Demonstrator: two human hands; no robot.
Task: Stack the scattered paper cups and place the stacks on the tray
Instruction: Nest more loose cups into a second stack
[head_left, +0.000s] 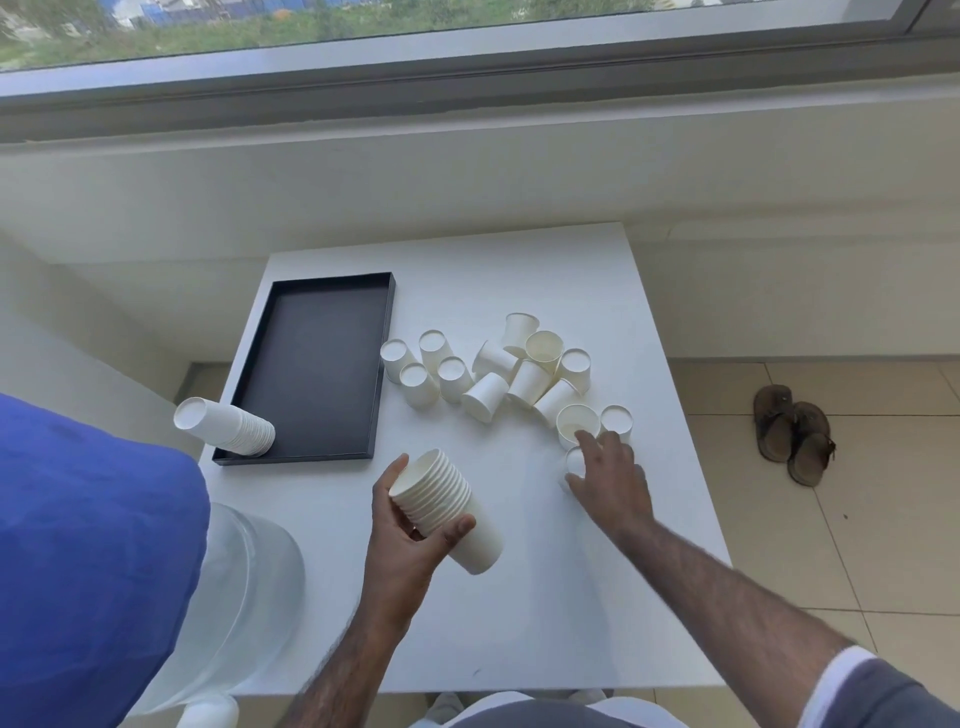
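Left hand (402, 525): I see it clenched round a nested stack (448, 512), held tilted above the table (519, 613), rims towards the tray, base towards the near edge.
Right hand (610, 475): reaching into the near end of the loose cups; fingers curled over one cup (574, 460), which is mostly hidden. I cannot tell whether the grip has closed.
Loose cups (498, 371): scattered mid-table, right of the tray, some upright, some inverted, several touching. Two upright ones (597, 421) sit just beyond the right fingertips.
Tray (311, 364): black, on the left of the table.
Tray stack (223, 425): one stack at the near left corner, leaning out over the rim.
Floor: a pair of sandals (792, 434) well right of the table.
Foreground left: blue cloth (88, 545), a clear bottle (244, 587) beside it.
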